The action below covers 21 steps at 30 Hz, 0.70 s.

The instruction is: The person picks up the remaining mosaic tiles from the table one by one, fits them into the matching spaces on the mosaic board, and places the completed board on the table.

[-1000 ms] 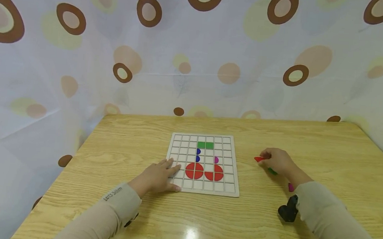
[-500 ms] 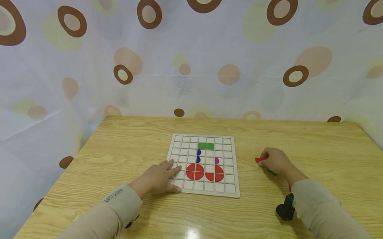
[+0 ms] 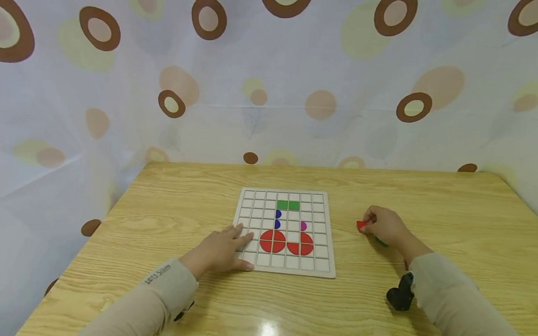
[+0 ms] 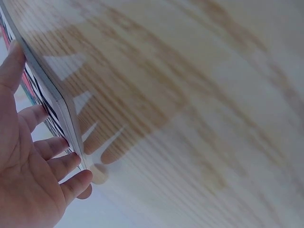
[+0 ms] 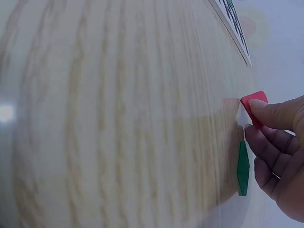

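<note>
A white gridded board (image 3: 248, 258) lies on the table with red, blue, green and magenta pieces on its squares. My left hand (image 3: 219, 248) rests on its near left corner, fingers spread; the left wrist view shows the fingertips along the board's edge (image 4: 64, 102). To the right of the board, my right hand (image 3: 386, 227) pinches a small red piece (image 5: 255, 107) between thumb and fingers, holding it tilted close over the table. Beside those fingers lies a green piece (image 5: 242, 168) on the tabletop, partly hidden under the hand in the head view.
The wooden table (image 3: 333, 320) reaches back to a patterned cloth (image 3: 281, 132) hung behind it. A black wrist device (image 3: 400, 293) hangs at the right cuff, and a magenta piece is almost hidden near that sleeve.
The right hand turns the red piece slightly between its fingers, nearly in the same place; its forearm has shifted a little left, covering more of the magenta piece. The left hand stays still.
</note>
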Motion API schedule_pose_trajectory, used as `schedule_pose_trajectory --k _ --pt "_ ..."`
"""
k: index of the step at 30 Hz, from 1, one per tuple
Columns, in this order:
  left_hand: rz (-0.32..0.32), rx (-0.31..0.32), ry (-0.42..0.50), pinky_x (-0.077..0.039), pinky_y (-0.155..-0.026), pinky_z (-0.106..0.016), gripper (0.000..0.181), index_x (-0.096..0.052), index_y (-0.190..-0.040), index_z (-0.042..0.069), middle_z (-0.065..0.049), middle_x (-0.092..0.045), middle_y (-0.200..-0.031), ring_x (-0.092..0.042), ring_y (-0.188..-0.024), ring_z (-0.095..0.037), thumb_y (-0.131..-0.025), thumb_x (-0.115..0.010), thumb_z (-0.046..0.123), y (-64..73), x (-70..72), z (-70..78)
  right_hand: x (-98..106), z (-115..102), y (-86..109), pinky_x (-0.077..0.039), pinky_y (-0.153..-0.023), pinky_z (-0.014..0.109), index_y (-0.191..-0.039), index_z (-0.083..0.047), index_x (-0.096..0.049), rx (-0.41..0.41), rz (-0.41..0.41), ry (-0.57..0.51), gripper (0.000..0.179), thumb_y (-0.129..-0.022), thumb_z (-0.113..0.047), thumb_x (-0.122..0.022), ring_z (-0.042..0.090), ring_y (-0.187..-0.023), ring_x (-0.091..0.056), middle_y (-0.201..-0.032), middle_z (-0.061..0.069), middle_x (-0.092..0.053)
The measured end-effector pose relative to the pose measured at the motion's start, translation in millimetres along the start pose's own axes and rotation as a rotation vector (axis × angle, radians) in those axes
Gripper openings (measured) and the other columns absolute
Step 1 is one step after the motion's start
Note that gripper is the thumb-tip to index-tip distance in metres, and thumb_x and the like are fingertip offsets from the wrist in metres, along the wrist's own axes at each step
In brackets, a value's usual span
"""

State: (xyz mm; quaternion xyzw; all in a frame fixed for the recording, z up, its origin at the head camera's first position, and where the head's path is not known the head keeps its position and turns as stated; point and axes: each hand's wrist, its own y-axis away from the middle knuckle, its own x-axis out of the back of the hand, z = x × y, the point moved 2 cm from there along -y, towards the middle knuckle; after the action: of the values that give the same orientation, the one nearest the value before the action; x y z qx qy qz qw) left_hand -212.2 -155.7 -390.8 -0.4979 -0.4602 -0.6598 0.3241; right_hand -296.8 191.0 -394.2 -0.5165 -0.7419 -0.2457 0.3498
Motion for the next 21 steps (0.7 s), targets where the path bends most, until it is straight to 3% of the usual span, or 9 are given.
schedule_pose_trajectory --k 8,21 --pt "-0.007 0.003 -0.003 -0.021 -0.098 -0.047 0.076 -0.028 -0.136 0.019 -0.013 -0.018 -0.141 -0.016 -0.127 -0.031 -0.076 -0.046 0.060 2.1 3.5 2.3 -3.0 -6.5 1.7 -0.036 -0.052 0.028 -0.084 0.002 -0.052 0.041 -0.004 -0.067 0.004 -0.081 0.001 -0.054 0.017 -0.061 -0.042 -0.074 0.007 -0.052" --pt "-0.008 0.000 0.001 -0.021 -0.098 -0.047 0.076 -0.028 -0.136 0.018 -0.013 -0.019 -0.141 -0.017 -0.127 -0.031 -0.076 -0.046 0.061 0.9 2.5 1.5 -11.7 -24.8 4.3 -0.038 -0.049 0.026 -0.088 0.002 -0.053 0.016 -0.001 -0.161 0.006 -0.084 0.001 -0.050 0.017 -0.058 -0.042 -0.078 0.010 -0.052"
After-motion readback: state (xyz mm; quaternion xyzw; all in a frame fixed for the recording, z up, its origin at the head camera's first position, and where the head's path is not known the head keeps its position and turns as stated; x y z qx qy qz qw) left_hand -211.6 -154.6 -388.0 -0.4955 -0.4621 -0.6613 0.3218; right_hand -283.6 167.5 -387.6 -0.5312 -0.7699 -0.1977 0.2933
